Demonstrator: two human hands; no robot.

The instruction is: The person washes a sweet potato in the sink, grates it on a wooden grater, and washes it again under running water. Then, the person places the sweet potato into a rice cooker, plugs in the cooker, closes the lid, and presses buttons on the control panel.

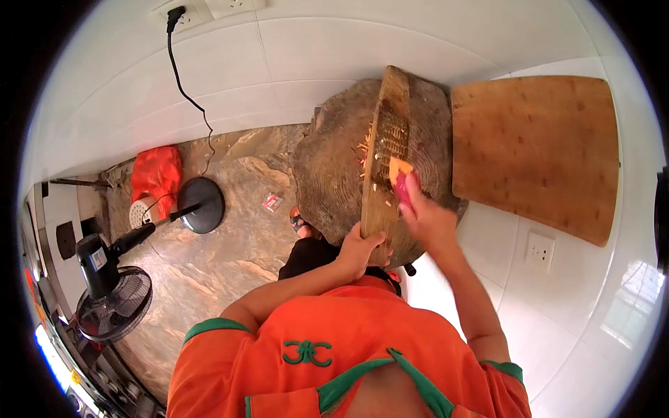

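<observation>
A long wooden grater [380, 198] leans at a slant over a round wooden chopping block [334, 132]. My left hand [360, 249] is closed round the grater's near end. In my right hand [428, 219] is a piece of sweet potato [401, 182], purple-skinned with a cut orange face. That face is at the lower right edge of the metal grating holes [396, 139]; I cannot tell whether it touches them. Orange shreds [364, 150] lie on the block along the grater's left side, and small bits cling to the board.
A wooden board [536, 153] leans on the tiled wall at right, above a wall socket [539, 251]. At left are a standing fan [115, 299], its round base [202, 205], a red plastic bag [157, 174] and a hanging power cord [182, 90]. A small wrapper [272, 202] lies on the floor.
</observation>
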